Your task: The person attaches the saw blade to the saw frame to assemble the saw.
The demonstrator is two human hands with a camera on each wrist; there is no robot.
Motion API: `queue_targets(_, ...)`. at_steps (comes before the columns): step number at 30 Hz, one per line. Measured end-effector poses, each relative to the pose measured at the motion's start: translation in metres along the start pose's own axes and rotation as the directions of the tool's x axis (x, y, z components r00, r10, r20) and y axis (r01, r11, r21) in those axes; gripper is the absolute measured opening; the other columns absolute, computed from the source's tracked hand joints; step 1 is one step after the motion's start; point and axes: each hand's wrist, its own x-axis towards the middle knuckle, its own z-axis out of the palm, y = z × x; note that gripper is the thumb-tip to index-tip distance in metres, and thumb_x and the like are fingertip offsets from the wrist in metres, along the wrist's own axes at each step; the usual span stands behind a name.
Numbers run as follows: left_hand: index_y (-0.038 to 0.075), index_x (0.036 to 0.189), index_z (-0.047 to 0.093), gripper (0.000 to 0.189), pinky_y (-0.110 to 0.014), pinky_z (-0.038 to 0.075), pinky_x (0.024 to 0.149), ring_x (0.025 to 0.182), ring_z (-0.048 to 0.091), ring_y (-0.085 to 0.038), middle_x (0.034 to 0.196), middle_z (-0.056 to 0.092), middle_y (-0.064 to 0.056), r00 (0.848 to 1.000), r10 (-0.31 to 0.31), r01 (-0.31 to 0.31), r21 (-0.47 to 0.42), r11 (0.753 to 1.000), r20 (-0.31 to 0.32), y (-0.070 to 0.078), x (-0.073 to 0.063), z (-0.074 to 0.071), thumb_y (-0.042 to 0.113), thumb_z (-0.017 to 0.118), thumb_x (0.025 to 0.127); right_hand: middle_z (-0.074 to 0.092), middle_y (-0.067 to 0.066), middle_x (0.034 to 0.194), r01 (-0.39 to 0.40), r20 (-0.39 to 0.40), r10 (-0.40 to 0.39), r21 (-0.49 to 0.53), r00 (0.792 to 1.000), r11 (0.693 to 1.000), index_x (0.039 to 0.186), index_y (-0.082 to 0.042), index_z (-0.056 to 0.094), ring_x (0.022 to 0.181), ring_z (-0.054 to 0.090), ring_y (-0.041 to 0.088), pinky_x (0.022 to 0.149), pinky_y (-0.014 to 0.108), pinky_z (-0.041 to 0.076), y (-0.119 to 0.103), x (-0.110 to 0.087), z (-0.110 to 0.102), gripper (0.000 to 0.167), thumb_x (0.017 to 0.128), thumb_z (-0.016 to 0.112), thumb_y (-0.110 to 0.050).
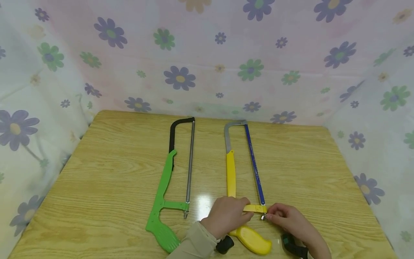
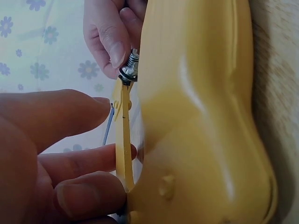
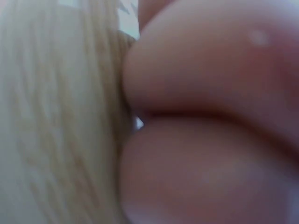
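A yellow-handled hacksaw (image 1: 231, 172) with a grey front frame and a blue blade (image 1: 254, 165) lies on the table. My left hand (image 1: 228, 216) holds its yellow cross-arm (image 2: 123, 144), fingers curled behind it and thumb on the near side. At the arm's end is a wing nut (image 2: 128, 73) on a threaded screw. Thumb and fingers of my right hand (image 1: 291, 219) pinch at this nut, partly covering it. The right wrist view shows mostly blurred fingers (image 3: 210, 163) close to the tabletop. The saw's yellow grip (image 2: 205, 130) fills much of the left wrist view.
Left of the yellow saw lies a green hacksaw (image 1: 165, 176) with a black front frame and a grey blade (image 1: 191, 162). Both rest on a wood-grain table (image 1: 113, 172). A flowered cloth (image 1: 200, 54) hangs behind and along the sides.
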Motion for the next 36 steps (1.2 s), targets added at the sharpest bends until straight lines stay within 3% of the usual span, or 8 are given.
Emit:
queue_targets(11, 0.026, 0.104, 0.064, 0.028, -0.018, 0.027, 0.035, 0.036, 0.033, -0.001, 0.059, 0.058, 0.014, 1.000, -0.005, 0.005, -0.009, 1.000, 0.016, 0.0001, 0.0005, 0.0007, 0.045, 0.053, 0.086, 0.043, -0.002, 0.059, -0.011, 0.018, 0.011, 0.043, 1.000, 0.999, 0.092, -0.003, 0.058, 0.049, 0.038, 0.007, 0.045, 0.022, 0.035, -0.0003, -0.0014, -0.0008, 0.034, 0.082, 0.062, -0.035)
queue_targets(36, 0.025, 0.103, 0.064, 0.029, -0.018, 0.027, 0.035, 0.036, 0.033, -0.001, 0.062, 0.059, 0.013, 1.000, 0.004, -0.004, -0.009, 1.000, 0.009, -0.0004, 0.0012, 0.0003, 0.046, 0.053, 0.085, 0.053, 0.004, 0.066, -0.030, 0.029, 0.030, 0.006, 0.999, 1.000, 0.096, -0.003, 0.064, 0.053, 0.044, 0.011, 0.047, 0.026, 0.039, -0.0038, -0.0026, -0.0025, 0.036, 0.086, 0.056, -0.037)
